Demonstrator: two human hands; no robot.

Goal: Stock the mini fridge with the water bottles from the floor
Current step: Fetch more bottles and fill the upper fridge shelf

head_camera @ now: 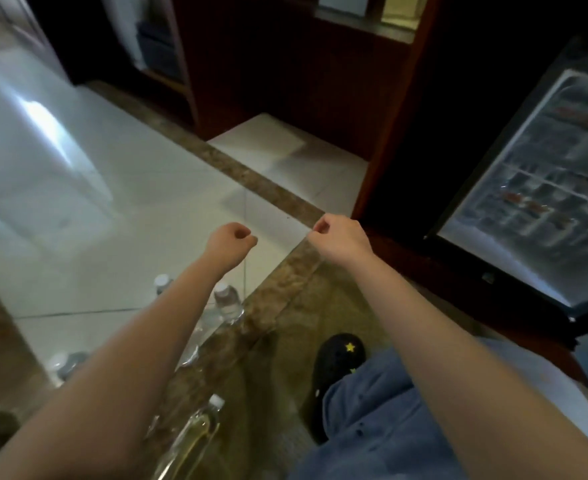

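Observation:
Both my arms reach forward over the floor. My left hand (232, 242) is curled into a loose fist with nothing in it. My right hand (341, 235) is also curled shut and holds nothing. Clear water bottles with white caps stand on the floor under my left forearm: one (228, 303) just right of it, one (161, 283) mostly hidden behind it, one (64, 364) at the lower left. Another bottle (195, 433) lies near the bottom edge. The mini fridge (541, 188) with a glass door sits at the right, set in a dark wooden cabinet; its door appears closed.
White floor tiles (140, 188) with a brown marble strip (261, 188) run diagonally ahead. A dark wood cabinet (382, 133) frames the fridge. My blue-jeaned knee (382, 420) and a black shoe (341, 355) with yellow stars are at the bottom.

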